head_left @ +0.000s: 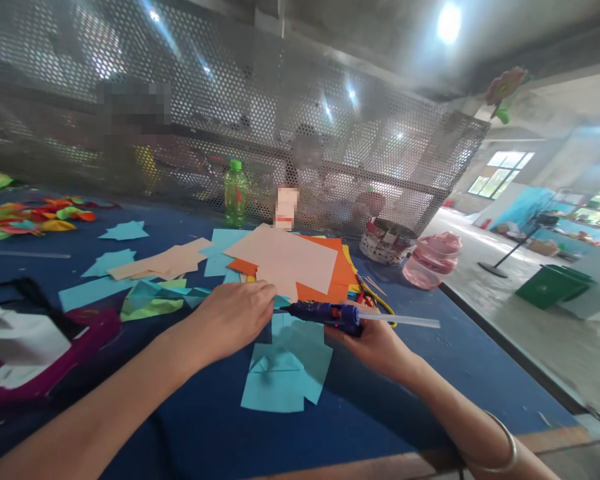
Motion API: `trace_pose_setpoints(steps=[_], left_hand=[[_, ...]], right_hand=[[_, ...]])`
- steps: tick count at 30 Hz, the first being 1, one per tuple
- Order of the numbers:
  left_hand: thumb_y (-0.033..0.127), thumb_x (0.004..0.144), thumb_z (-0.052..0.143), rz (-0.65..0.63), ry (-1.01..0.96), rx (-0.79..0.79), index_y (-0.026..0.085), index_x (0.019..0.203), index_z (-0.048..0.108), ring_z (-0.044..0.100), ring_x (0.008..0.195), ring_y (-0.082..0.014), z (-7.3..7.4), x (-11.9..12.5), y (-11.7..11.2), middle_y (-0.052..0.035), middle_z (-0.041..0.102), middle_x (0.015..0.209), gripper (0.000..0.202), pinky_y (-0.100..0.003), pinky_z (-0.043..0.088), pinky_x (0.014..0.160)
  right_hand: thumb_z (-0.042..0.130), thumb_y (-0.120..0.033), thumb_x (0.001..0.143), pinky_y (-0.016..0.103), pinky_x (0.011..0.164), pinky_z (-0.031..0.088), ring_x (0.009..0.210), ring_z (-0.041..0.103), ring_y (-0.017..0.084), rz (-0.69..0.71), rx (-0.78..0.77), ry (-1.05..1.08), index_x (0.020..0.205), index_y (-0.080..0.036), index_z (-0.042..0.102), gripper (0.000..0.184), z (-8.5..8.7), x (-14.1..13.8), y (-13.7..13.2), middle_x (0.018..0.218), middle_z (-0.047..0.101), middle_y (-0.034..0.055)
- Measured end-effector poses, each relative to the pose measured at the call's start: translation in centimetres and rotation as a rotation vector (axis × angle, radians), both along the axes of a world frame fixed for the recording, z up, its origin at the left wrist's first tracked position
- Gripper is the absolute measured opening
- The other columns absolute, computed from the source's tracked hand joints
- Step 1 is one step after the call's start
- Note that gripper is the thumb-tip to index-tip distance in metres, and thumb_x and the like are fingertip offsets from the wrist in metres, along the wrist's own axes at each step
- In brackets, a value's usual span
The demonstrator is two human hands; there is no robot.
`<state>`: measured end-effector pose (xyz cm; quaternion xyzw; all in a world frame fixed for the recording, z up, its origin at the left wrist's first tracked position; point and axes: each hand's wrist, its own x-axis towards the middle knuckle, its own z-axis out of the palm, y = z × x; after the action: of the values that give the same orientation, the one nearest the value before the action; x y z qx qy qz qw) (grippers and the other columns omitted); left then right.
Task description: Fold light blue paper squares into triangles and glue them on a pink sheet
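My right hand (pixel 375 343) grips a blue hot glue gun (pixel 325 312) lying sideways, its nozzle pointing left and a clear glue stick (pixel 403 321) jutting out to the right. My left hand (pixel 235 317) rests knuckles up on the blue table (pixel 430 373), fingers curled at the near edge of a pale pink paper sheet (pixel 285 260). That sheet lies on orange paper (pixel 343 270). Below both hands lie light blue paper pieces (pixel 285 373), one folded.
Tan (pixel 163 261), light blue (pixel 125 231) and green (pixel 150 307) paper scraps lie at left, colourful pieces (pixel 30 217) beyond them. A green bottle (pixel 235 193), a woven basket (pixel 386 240) and a pink container (pixel 433 259) stand near a perforated metal screen (pixel 280 120). A magenta-and-white object (pixel 35 347) sits at near left.
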<state>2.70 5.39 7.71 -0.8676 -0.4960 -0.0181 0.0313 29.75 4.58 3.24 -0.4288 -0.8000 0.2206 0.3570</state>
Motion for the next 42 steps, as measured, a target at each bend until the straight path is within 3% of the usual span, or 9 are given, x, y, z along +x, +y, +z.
trace_pose_setpoints(steps=[5, 9, 19, 30, 42], left_hand=[[0.018, 0.103, 0.037, -0.010, -0.003, -0.003, 0.018, 0.095, 0.059, 0.070, 0.085, -0.0262, -0.13, 0.11, -0.11, -0.0076, 0.071, 0.095, 0.023, -0.036, 0.036, 0.064], [0.018, 0.102, 0.036, -0.021, -0.013, 0.005, 0.019, 0.094, 0.059, 0.069, 0.083, -0.0257, -0.35, 0.14, -0.01, -0.0074, 0.071, 0.093, 0.024, -0.036, 0.035, 0.064], [0.019, 0.101, 0.038, -0.043, -0.041, 0.023, 0.019, 0.093, 0.060, 0.067, 0.080, -0.0235, -0.64, 0.05, -0.03, -0.0071, 0.070, 0.091, 0.024, -0.035, 0.033, 0.063], [0.017, 0.100, 0.040, -0.050, -0.031, 0.042, 0.019, 0.091, 0.061, 0.068, 0.079, -0.0241, -0.41, 0.15, -0.10, -0.0074, 0.071, 0.090, 0.023, -0.035, 0.036, 0.063], [0.017, 0.101, 0.039, -0.048, -0.029, 0.058, 0.020, 0.092, 0.061, 0.067, 0.079, -0.0248, -0.53, 0.02, -0.02, -0.0073, 0.069, 0.090, 0.023, -0.035, 0.035, 0.063]], right_hand=[[0.062, -0.035, 0.096, 0.026, 0.060, 0.041, 0.064, 0.053, 0.015, 0.037, 0.122, -0.096, 0.077, -0.020, 0.057, 0.025, 0.70, -0.05, -0.03, 0.072, 0.062, 0.0001], [0.063, -0.033, 0.097, 0.027, 0.061, 0.041, 0.064, 0.053, 0.015, 0.044, 0.129, -0.121, 0.076, -0.021, 0.054, 0.025, 0.78, 0.02, -0.03, 0.072, 0.060, -0.0005], [0.064, -0.027, 0.098, 0.028, 0.068, 0.044, 0.072, 0.060, 0.017, 0.044, 0.125, -0.169, 0.084, -0.021, 0.059, 0.016, 0.86, 0.01, -0.34, 0.081, 0.065, 0.0014], [0.064, -0.029, 0.097, 0.031, 0.072, 0.047, 0.078, 0.063, 0.020, 0.013, 0.071, -0.222, 0.085, -0.022, 0.058, 0.015, 0.86, 0.06, -0.35, 0.086, 0.068, 0.0032], [0.068, -0.029, 0.096, 0.029, 0.071, 0.047, 0.077, 0.062, 0.019, -0.028, 0.119, -0.285, 0.085, -0.021, 0.059, 0.016, 0.94, 0.22, -0.45, 0.085, 0.068, 0.0023]])
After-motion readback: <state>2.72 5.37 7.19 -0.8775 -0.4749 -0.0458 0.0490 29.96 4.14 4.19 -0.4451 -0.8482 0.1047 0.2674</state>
